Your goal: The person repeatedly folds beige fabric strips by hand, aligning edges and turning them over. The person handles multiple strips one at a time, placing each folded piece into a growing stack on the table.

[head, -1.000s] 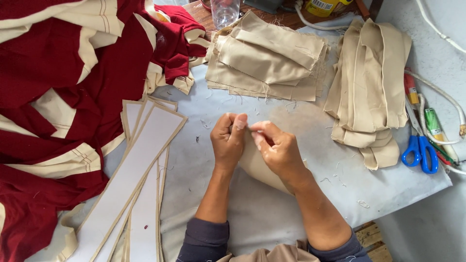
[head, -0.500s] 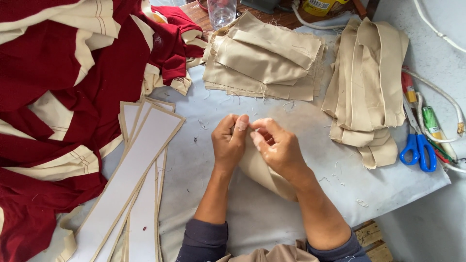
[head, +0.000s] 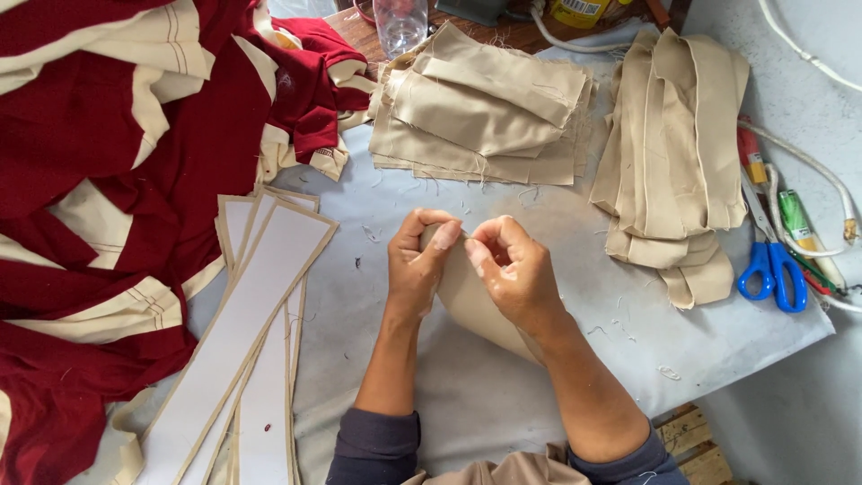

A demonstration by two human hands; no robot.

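My left hand (head: 418, 267) and my right hand (head: 514, 269) meet over the middle of the grey-white work surface (head: 377, 216). Both pinch the top end of one beige fabric piece (head: 467, 301), thumbs and fingertips close together. The piece runs down under my right wrist, and most of it is hidden by my hands. Both forearms come in from the bottom edge, with dark sleeves at the elbows.
Beige cut pieces lie in a flat stack (head: 480, 112) at the back and a pile of long strips (head: 678, 153) at right. White strips edged in beige (head: 242, 341) lie at left beside dark red and cream garments (head: 99, 180). Blue-handled scissors (head: 772, 269) and a clear bottle (head: 401, 22) stand nearby.
Both hands stay pinched on the beige piece; the fingers have shifted slightly along its top edge. Nothing else has moved.
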